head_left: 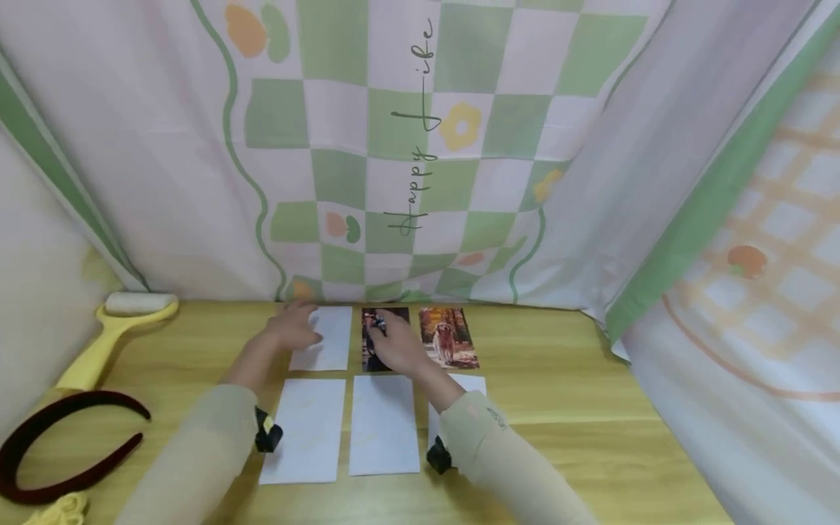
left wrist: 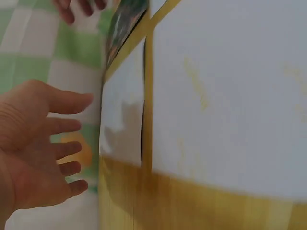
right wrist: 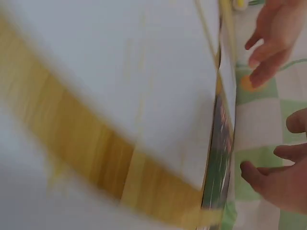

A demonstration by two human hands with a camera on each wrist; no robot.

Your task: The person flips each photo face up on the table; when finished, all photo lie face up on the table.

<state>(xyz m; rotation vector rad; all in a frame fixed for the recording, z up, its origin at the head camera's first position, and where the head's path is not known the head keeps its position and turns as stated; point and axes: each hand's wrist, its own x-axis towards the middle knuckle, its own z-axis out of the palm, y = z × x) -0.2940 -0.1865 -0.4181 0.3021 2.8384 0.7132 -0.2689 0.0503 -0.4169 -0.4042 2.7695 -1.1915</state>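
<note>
Two rows of cards lie on the wooden table (head_left: 558, 408). Over the white card (head_left: 336, 343) at the back left hovers my left hand (head_left: 294, 329), its fingers spread; in the left wrist view that hand (left wrist: 33, 148) holds nothing. My right hand (head_left: 397, 346) is above a dark photo card (head_left: 374, 362) in the back middle and covers part of it. Seen from the right wrist, the right hand (right wrist: 288, 179) has loose, parted fingers with nothing between them. A photo card of a dog (head_left: 445, 337) lies at the back right. In front are white cards (head_left: 383, 430), the right one partly hidden by my sleeve.
At the left stands out a yellow-handled roller (head_left: 92, 357) with a white head. A dark red headband (head_left: 20, 452) lies nearer, beside a yellow bundle (head_left: 62, 509) at the frame's bottom edge. A green-and-white checked curtain (head_left: 400, 182) hangs right behind the table's back edge.
</note>
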